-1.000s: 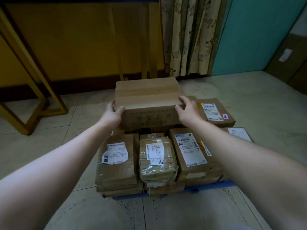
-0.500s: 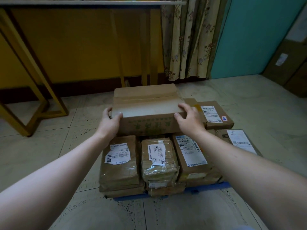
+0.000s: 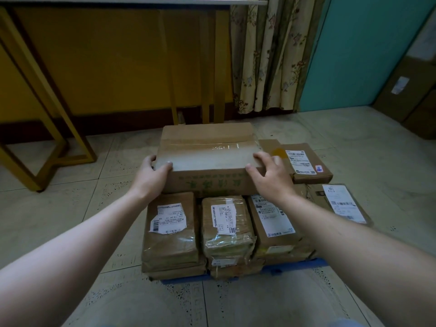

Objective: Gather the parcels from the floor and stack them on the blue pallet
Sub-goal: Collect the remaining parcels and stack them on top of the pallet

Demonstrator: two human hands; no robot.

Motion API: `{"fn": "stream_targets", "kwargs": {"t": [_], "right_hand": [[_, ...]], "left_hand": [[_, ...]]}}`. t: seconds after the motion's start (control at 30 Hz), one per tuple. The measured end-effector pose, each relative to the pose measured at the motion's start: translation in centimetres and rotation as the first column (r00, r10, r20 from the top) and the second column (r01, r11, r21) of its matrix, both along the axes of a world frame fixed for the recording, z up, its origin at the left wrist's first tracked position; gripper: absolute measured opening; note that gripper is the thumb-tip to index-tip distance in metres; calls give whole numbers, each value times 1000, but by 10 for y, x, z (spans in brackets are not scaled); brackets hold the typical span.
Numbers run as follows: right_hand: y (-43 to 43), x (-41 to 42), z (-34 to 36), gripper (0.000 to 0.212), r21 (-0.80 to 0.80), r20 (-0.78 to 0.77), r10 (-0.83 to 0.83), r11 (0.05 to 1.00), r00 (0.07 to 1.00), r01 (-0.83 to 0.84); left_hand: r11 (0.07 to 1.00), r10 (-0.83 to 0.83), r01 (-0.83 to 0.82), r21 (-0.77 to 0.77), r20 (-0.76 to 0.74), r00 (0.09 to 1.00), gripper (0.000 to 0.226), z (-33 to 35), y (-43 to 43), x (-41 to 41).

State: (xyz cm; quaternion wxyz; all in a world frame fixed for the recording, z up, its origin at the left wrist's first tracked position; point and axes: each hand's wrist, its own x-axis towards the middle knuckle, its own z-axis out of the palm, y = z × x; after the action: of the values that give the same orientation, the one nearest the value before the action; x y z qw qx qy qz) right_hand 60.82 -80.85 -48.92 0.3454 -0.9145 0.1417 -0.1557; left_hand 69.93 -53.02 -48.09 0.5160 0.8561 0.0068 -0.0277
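A large brown cardboard box (image 3: 207, 149) with green print on its near face rests at the back of the parcel stack. My left hand (image 3: 153, 172) grips its near left corner and my right hand (image 3: 269, 173) grips its near right corner. In front of it lie three taped brown parcels with white labels: a left parcel (image 3: 171, 232), a middle parcel (image 3: 226, 227) and a right parcel (image 3: 273, 223). Only a strip of the blue pallet (image 3: 295, 266) shows under the stack's front edge.
Two more labelled parcels, a far one (image 3: 304, 164) and a near one (image 3: 342, 204), lie at the stack's right. A yellow metal table frame (image 3: 47, 128) stands left, a floral curtain (image 3: 266, 55) and teal wall behind, cardboard boxes (image 3: 408, 90) at far right. Tiled floor surrounds the stack.
The large box has come lower and nearer the front parcels, with both hands still on its corners. The view has tilted so more of the wall and table shows.
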Motion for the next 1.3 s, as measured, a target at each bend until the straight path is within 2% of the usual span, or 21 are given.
{"fn": "stream_targets", "kwargs": {"t": [0.03,0.1,0.17,0.23,0.3,0.4,0.5,0.63,0.73,0.93,1.1,1.2,1.3], "right_hand": [[1,2,3,51,-29,-2,-12,1000,1000,12],[5,10,11,56,-80,7,-30,996,1000,30],[10,20,18,57,-91,-29,-19,996,999,17],[14,25,17,55,-107,-90,-8,994,996,-2],[18,24,13,55,-110,-124,9,994,992,-23],[15,21,15,56,-66,-106,10,998,994,-17],[-4,14,25,58,-36,-96,-92,995,991,89],[-29,-7,37,51,-124,-139,-233,969,963,216],[-43,-31,37,46,-159,-205,-301,949,931,271],[-87,-67,19,48,-196,-318,-326,941,891,275],[-153,-93,-18,56,-211,-412,-304,949,859,235],[-197,-96,-37,80,-228,-539,-298,952,787,205],[-224,-97,-65,101,-76,-646,-185,981,741,179]], "left_hand": [[998,2,-3,55,25,1000,68,2,0,3],[978,-20,-16,210,168,986,72,11,-2,12],[913,-175,64,403,246,953,69,19,-9,18],[788,-334,180,589,162,929,65,18,-15,18],[713,-359,211,669,90,929,65,12,-13,16],[681,-331,171,712,90,939,66,22,-10,18],[659,-396,207,723,99,913,70,42,-26,20],[626,-541,302,719,123,832,70,62,-56,6],[575,-663,372,729,148,734,70,68,-82,-17],[450,-798,430,783,137,586,69,74,-161,-54],[310,-857,524,793,-5,516,72,23,-241,-91],[222,-807,542,811,-159,569,84,-13,-276,-94],[119,-725,573,811,-323,608,102,-52,-289,-97]]}}
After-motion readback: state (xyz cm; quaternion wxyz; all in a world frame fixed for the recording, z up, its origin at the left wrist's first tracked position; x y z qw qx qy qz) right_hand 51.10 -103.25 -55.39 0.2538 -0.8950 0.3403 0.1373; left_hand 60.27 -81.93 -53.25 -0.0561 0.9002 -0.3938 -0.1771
